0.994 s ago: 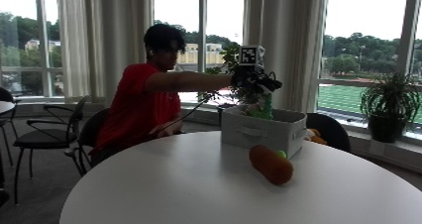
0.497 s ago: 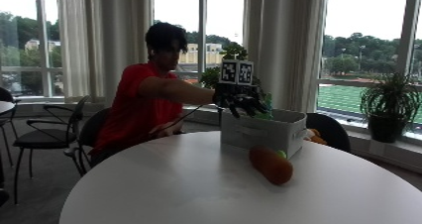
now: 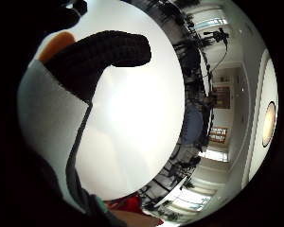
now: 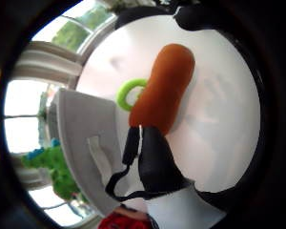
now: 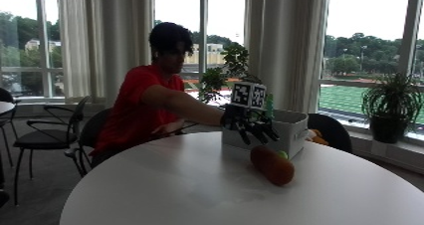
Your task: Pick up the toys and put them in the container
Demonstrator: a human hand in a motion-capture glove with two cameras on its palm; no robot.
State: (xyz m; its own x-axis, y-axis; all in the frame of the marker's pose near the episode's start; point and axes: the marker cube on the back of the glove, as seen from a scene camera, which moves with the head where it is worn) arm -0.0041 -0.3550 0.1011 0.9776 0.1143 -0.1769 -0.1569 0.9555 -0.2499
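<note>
Your black-gloved right hand (image 5: 250,124) has dropped from above the white rectangular container (image 5: 281,130) a second ago to the front of it, and now hangs just over the round white table (image 5: 199,185) with its fingers spread and pointing down, holding nothing. One orange elongated soft toy (image 5: 272,165) lies on the table just in front of the container, and the hand is near its upper end without touching it, as far as the outside view shows. One lime-green ring toy (image 4: 126,93) lies on the table between the orange toy and the container wall, touching or nearly touching the orange one. One green plush toy (image 4: 57,167) sits inside the container, with a bit of blue beside it that you cannot make out. The thumb-side palm view shows a gloved finger (image 4: 155,160) reaching toward the near end of the orange toy. The little-finger-side view shows one curled gloved finger (image 3: 102,54) over bare tabletop. Your other hand is hidden behind the table edge.
</note>
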